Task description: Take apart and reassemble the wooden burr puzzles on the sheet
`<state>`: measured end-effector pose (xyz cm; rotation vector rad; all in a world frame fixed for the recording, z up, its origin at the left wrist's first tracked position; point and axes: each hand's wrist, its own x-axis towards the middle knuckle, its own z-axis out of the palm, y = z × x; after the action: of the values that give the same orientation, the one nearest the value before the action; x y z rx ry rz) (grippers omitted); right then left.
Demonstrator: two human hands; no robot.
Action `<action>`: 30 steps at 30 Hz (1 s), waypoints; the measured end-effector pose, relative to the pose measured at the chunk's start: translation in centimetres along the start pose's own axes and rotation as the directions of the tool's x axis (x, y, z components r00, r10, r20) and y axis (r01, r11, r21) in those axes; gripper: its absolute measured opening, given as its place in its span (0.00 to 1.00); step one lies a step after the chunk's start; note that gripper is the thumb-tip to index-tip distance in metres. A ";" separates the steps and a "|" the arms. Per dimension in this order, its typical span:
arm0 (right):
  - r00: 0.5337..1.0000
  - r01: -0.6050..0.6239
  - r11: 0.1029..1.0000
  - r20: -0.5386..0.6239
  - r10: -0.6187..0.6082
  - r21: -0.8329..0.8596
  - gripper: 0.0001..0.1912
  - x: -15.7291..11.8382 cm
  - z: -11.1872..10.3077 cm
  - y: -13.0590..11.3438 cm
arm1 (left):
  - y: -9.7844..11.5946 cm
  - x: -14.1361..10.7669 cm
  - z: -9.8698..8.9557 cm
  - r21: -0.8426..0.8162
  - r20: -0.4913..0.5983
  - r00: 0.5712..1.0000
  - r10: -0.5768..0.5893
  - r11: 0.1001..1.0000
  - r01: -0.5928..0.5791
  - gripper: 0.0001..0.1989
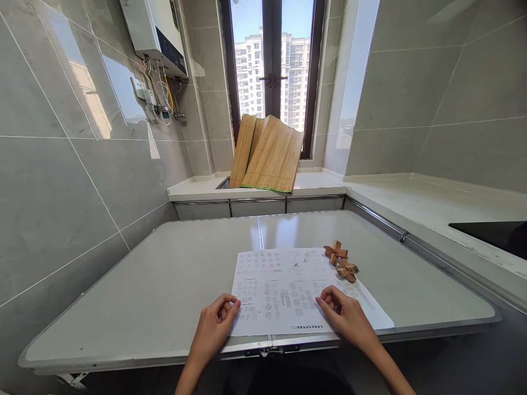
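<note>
A large white sheet (288, 299), printed with small diagrams and upside-down text, lies on the folding table. My left hand (214, 325) is at its lower left edge, with curled fingers and the fingertips over the margin; no object shows in it. Over the lower right part of the sheet is my right hand (345, 314), its fingers also curled in and no object visible between them. Two wooden interlocking puzzles lie beyond it: one burr puzzle (336, 252) at the sheet's top right corner, another burr puzzle (348, 270) just nearer on the right edge.
The white folding table (135, 285) has a centre seam and a front latch (265, 352). Behind it, a folded bamboo mat (274, 156) leans by the window on a white counter (317, 180). A water heater (154, 35) hangs at left. A black cooktop (494, 236) is at right.
</note>
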<state>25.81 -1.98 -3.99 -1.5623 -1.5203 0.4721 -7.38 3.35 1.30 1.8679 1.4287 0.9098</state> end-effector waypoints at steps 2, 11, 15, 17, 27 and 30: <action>1.000 -0.001 1.000 0.000 0.001 -0.003 0.20 0.0 0.0 0.1 | 0.0 0.0 0.0 -0.002 -0.007 1.000 0.006 1.000 -0.006 0.23; 0.999 -0.002 1.000 0.039 0.003 -0.021 0.20 -0.1 0.0 0.2 | 0.0 -0.1 -0.1 0.006 0.009 1.000 -0.012 1.000 0.012 0.22; 0.999 0.000 1.000 0.034 0.000 -0.017 0.20 -0.1 0.1 0.2 | 0.1 -0.1 -0.1 0.004 0.003 1.000 -0.009 1.000 0.009 0.22; 0.999 -0.003 1.000 0.033 0.004 -0.014 0.21 -0.1 0.0 0.1 | 0.2 -0.1 -0.1 0.002 -0.004 1.000 -0.008 1.000 0.008 0.21; 1.000 0.007 1.000 0.005 -0.007 -0.014 0.22 -0.1 0.0 0.0 | -0.3 0.0 0.0 0.011 0.001 1.000 0.006 1.000 -0.006 0.22; 1.000 0.005 1.000 0.004 -0.005 -0.016 0.22 0.0 0.1 0.1 | -0.2 0.0 0.0 0.011 0.000 1.000 0.006 1.000 -0.006 0.22</action>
<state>25.78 -1.99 -4.11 -1.5700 -1.5338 0.4615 -7.50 3.45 1.13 1.8811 1.4311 0.9065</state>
